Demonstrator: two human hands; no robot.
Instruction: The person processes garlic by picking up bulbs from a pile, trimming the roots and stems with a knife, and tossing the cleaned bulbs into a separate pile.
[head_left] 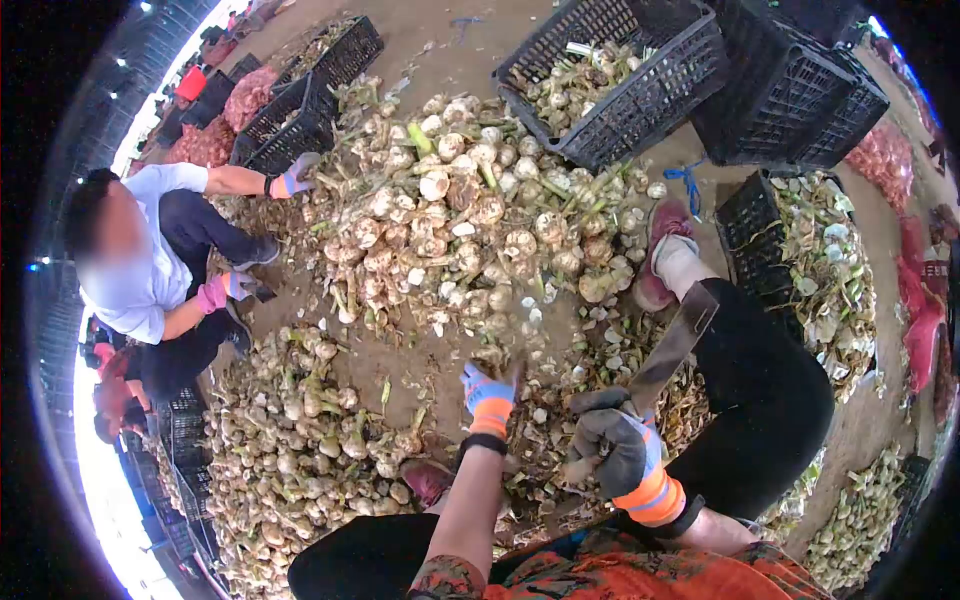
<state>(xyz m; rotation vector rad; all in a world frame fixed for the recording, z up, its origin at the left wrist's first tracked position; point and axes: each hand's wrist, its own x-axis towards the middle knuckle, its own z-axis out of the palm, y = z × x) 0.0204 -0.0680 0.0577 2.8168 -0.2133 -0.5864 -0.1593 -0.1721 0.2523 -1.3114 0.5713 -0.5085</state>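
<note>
My left hand [488,397], in a blue and orange glove, reaches down toward the dirt floor at the near edge of a big heap of garlic bulbs [450,215]. Its thumb and fingers look apart, with their tips partly hidden over loose garlic scraps. My right hand [618,452], in a glove with a dark grey palm, is closed around the handle of a knife [676,345] with a broad, dirty blade. That blade points up and away, beside my right knee. Garlic skins and cut stems [600,345] litter the ground between my feet.
A second garlic pile [300,430] spreads at the left. Black crates [640,105] stand at the back, one tilted with garlic inside; another crate [755,235] at the right holds trimmings. A co-worker [150,250] in gloves squats across the heap. Red mesh sacks [205,145] stand behind.
</note>
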